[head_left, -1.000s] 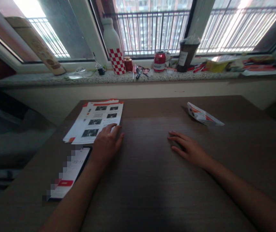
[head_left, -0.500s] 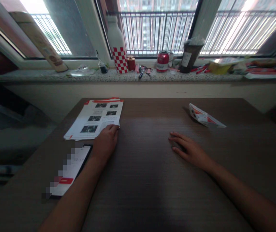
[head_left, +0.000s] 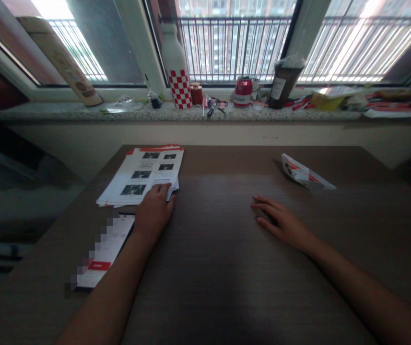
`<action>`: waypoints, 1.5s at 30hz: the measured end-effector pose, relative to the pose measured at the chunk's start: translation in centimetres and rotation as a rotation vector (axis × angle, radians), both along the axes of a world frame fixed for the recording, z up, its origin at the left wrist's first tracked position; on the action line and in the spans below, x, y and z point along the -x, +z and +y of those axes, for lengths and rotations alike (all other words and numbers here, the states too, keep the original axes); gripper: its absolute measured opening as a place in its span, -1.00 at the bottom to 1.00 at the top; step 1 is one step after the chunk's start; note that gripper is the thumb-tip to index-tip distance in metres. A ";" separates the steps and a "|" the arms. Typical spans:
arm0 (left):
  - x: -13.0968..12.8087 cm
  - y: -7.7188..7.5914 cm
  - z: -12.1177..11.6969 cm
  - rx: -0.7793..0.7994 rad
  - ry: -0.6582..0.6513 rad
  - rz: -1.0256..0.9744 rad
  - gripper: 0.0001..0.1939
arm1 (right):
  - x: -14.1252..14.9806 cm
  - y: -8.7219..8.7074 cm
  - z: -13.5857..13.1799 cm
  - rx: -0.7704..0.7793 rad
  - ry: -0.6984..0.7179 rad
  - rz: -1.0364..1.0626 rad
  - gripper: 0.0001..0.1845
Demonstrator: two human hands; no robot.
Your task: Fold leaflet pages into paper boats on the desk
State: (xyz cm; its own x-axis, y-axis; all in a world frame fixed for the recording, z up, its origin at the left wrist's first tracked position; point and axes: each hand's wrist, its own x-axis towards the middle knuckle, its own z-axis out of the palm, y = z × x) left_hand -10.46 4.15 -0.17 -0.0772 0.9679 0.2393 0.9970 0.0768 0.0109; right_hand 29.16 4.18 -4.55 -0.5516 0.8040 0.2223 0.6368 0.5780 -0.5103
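Note:
A stack of printed sheets (head_left: 126, 172) with dark pictures lies at the left of the table. My left hand (head_left: 155, 206) is at its near right corner, pinching the top sheet of paper (head_left: 171, 189) with fingers above and thumb at the edge. That corner bends up a little, and another sheet shows beneath it. My right hand (head_left: 280, 220) rests palm down on the table with fingers spread, holding nothing. Beyond it is a folded paper piece (head_left: 306, 173) in white and orange, standing on its edge.
A phone (head_left: 108, 249) with a lit screen lies below the sheets, beside my left forearm. Along the windowsill (head_left: 119, 115) stand a checkered bottle (head_left: 180, 88), a red can (head_left: 243, 92), a dark cup (head_left: 284, 86) and small clutter. The brown table (head_left: 212, 268) fills the foreground.
My left hand has shifted slightly left and towards me, and the sheet's corner now curls up at its fingers. My right hand stays where it was.

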 end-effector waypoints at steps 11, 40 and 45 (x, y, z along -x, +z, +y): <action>0.2 0.2 0.2 0.028 -0.015 -0.045 -0.60 | -0.1 -0.3 0.2 0.002 0.004 -0.019 -0.58; -4.1 0.2 -2.1 0.090 -0.399 -0.117 -0.52 | 0.3 0.6 -0.1 0.024 -0.030 0.084 -0.60; -5.3 -0.7 -2.4 0.104 -0.648 -0.182 -0.54 | 0.3 1.0 -0.2 0.014 -0.050 0.130 -0.60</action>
